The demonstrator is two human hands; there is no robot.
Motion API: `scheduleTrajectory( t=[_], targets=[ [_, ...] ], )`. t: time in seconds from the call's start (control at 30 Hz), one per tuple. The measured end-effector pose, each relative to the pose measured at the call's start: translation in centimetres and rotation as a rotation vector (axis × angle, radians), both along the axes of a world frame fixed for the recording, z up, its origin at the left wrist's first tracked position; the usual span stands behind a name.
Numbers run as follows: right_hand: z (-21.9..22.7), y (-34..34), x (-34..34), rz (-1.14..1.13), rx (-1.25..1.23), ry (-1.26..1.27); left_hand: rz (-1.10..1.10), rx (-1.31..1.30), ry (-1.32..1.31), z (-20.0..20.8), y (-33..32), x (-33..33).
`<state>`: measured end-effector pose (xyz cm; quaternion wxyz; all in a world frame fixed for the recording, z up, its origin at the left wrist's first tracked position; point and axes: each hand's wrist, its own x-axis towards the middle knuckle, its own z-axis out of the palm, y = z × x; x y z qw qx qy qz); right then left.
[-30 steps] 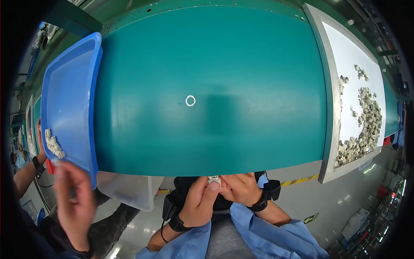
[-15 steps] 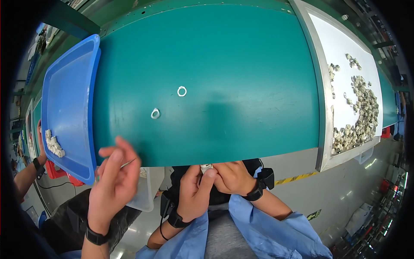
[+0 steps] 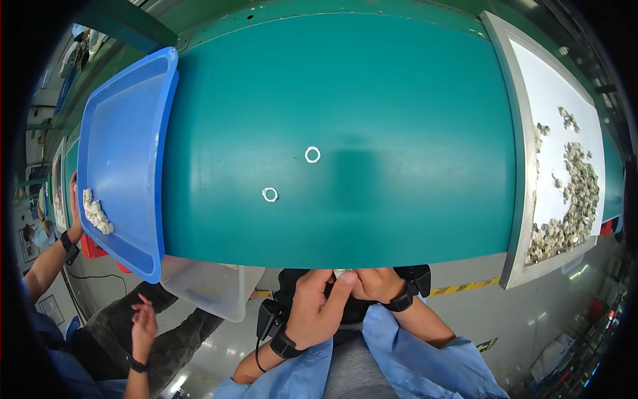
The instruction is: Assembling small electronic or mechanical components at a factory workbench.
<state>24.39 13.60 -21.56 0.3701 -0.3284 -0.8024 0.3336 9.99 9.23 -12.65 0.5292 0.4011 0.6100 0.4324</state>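
My left hand (image 3: 315,310) and my right hand (image 3: 377,284) meet just below the near edge of the green tabletop (image 3: 425,219). Between their fingertips they pinch a small white part (image 3: 340,272), mostly covered by my thumb and fingers, so its exact kind does not show. Ahead of my hands two white rings lie apart on the green surface: a farther ring (image 3: 312,155) and, nearer and to its left, another ring (image 3: 270,195).
A blue tray (image 3: 159,166) at the left holds a row of white pieces (image 3: 97,212). On the right stands a metal-framed white tray (image 3: 510,166) with a heap of small pale parts (image 3: 579,199). A co-worker's hand (image 3: 143,326) is at lower left, near a clear bin (image 3: 206,286).
The co-worker's hand has drawn back from the table edge toward the lower left. The nearer ring, tilted before, now lies flat. My hands keep their pinch while the view has shifted slightly.
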Motion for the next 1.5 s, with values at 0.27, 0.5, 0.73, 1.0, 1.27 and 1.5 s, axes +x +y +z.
scheduleTrajectory(
  t=[0.27,0.5,0.73,1.0,1.27,1.5],
  targets=[
    [0.8,1.6,-0.4,-0.039,0.279,-0.103,-0.075,0.019,0.093,0.7,0.9,-1.1],
    [0.1,1.1,-0.2,-0.071,0.271,-0.133,-0.069,0.162,0.095,0.0,1.4,-1.1],
    [0.3,0.9,0.4,-0.071,0.215,-0.112,-0.123,0.023,-0.072,-0.6,0.3,-1.2],
    [6.4,-1.1,1.0,0.063,-0.048,0.188,-0.213,0.118,-0.541,0.3,-2.5,-1.5],
    [11.5,-0.2,2.1,0.183,0.202,0.26,-0.472,0.278,-0.509,2.3,-3.2,-1.6],
    [12.6,0.4,2.9,0.228,0.193,0.229,-0.468,0.249,-0.429,3.8,-2.2,-0.8]
  ],
)
